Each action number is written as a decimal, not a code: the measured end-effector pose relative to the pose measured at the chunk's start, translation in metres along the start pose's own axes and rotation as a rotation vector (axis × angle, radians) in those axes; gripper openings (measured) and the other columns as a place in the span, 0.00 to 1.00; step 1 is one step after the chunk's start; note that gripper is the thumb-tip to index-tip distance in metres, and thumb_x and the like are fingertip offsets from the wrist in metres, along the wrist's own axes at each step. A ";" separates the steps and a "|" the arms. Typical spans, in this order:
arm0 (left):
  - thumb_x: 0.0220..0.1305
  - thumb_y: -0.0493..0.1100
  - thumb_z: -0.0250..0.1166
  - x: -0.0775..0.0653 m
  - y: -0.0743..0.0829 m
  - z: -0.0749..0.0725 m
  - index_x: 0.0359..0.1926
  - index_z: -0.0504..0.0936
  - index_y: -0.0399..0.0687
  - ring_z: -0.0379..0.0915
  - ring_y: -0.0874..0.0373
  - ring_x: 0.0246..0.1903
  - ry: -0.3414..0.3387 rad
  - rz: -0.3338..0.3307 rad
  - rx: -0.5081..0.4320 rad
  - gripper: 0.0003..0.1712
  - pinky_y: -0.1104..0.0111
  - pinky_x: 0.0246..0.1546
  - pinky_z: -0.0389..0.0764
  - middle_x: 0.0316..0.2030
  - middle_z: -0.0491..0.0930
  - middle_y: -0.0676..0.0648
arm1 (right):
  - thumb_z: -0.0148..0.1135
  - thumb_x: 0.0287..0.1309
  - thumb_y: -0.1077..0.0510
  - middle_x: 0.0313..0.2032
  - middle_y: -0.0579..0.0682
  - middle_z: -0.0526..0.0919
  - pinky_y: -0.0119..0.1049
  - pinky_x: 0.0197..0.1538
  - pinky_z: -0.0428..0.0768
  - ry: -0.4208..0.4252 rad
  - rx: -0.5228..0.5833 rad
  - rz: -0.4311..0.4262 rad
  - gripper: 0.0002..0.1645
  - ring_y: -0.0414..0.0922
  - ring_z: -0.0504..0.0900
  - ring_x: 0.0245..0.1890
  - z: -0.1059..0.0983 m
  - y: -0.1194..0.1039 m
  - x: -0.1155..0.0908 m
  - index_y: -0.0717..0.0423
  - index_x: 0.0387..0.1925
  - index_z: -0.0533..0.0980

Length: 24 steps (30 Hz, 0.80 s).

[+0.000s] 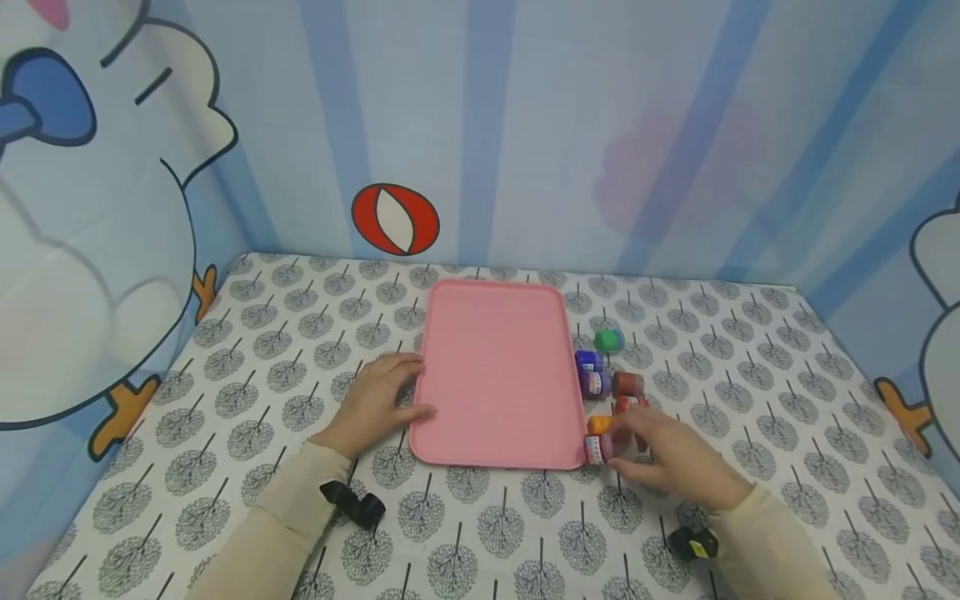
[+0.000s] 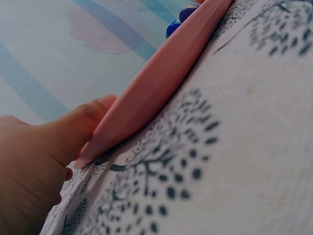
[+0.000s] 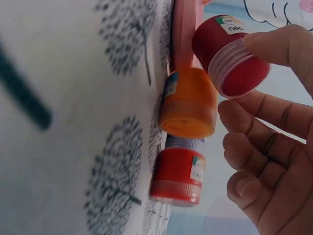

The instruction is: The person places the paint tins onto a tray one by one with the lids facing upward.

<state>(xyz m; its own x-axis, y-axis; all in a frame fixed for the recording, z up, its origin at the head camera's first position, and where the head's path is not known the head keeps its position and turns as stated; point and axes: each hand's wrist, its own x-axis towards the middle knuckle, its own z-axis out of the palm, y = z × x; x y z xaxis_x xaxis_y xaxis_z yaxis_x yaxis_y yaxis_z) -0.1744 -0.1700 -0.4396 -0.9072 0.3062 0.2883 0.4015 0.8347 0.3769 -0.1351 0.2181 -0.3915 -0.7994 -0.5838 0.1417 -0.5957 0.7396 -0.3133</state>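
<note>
I have a pale blue, striped fabric backdrop [image 1: 412,92] filling the top of the head feed, and in front of it a white tabletop cloth printed with grey trees [image 1: 465,542]. The largest object on that is a shallow, rectangular pink tray [image 1: 495,375], its long sides running away from the person. The left hand [image 1: 378,400] is at the tray's left edge, thumb over the rim; I cannot tell whether it grips there or only rests. The right hand [image 1: 675,458] is off the opposite side, thumb and index finger pinching a small, cylindrical crimson paint jar with a clear ribbed lid [image 3: 227,56], the other fingers loosely bent around nothing. Any move from here turns, I judge, on this: that jar is just right of the tray's near right corner, long axis roughly crosswise, base toward the rim, lid toward the palm, and the right hand far nearer than the left. Just beyond lie similar cylinders: an orange paint jar [image 3: 189,98], a bright red paint jar [image 3: 177,171], a reddish-brown paint jar [image 1: 628,384], a violet-blue paint jar [image 1: 596,384], a deep blue paint jar [image 1: 590,361] and a green paint jar [image 1: 607,341].
</note>
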 end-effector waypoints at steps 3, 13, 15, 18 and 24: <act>0.46 0.64 0.64 0.000 0.000 0.000 0.55 0.72 0.45 0.62 0.52 0.60 -0.003 -0.004 0.000 0.39 0.56 0.64 0.61 0.59 0.69 0.49 | 0.67 0.43 0.49 0.32 0.38 0.74 0.25 0.32 0.75 0.027 -0.020 -0.027 0.17 0.33 0.72 0.29 0.000 -0.004 0.003 0.45 0.37 0.74; 0.47 0.64 0.64 -0.001 0.003 -0.002 0.55 0.72 0.45 0.62 0.52 0.60 -0.004 -0.007 0.006 0.39 0.55 0.64 0.61 0.59 0.69 0.48 | 0.66 0.45 0.49 0.32 0.38 0.78 0.26 0.34 0.77 -0.011 -0.003 0.005 0.18 0.34 0.75 0.30 -0.004 -0.017 0.018 0.47 0.39 0.74; 0.47 0.64 0.64 -0.001 0.003 -0.002 0.55 0.72 0.45 0.62 0.51 0.60 -0.003 -0.008 0.004 0.39 0.55 0.64 0.61 0.59 0.69 0.48 | 0.66 0.45 0.48 0.33 0.38 0.79 0.27 0.36 0.77 -0.012 0.001 0.004 0.18 0.34 0.76 0.31 -0.004 -0.019 0.021 0.47 0.40 0.74; 0.47 0.64 0.64 -0.001 0.003 -0.001 0.55 0.72 0.45 0.62 0.52 0.60 -0.005 -0.005 0.010 0.39 0.56 0.64 0.61 0.59 0.69 0.48 | 0.66 0.45 0.47 0.33 0.37 0.79 0.27 0.36 0.77 -0.008 -0.001 -0.005 0.19 0.34 0.76 0.31 -0.002 -0.022 0.024 0.47 0.40 0.74; 0.46 0.63 0.65 0.000 0.003 -0.003 0.55 0.72 0.45 0.62 0.51 0.60 -0.002 -0.005 0.003 0.39 0.55 0.64 0.61 0.59 0.69 0.48 | 0.66 0.44 0.46 0.31 0.37 0.77 0.24 0.32 0.74 -0.007 -0.028 -0.011 0.19 0.34 0.74 0.28 0.003 -0.028 0.033 0.46 0.39 0.75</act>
<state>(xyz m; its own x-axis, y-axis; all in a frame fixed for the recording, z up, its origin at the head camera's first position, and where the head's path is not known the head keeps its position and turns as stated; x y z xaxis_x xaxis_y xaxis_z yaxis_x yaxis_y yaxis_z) -0.1725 -0.1684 -0.4362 -0.9096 0.3028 0.2845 0.3965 0.8375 0.3761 -0.1442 0.1772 -0.3804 -0.7921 -0.5944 0.1384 -0.6066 0.7418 -0.2858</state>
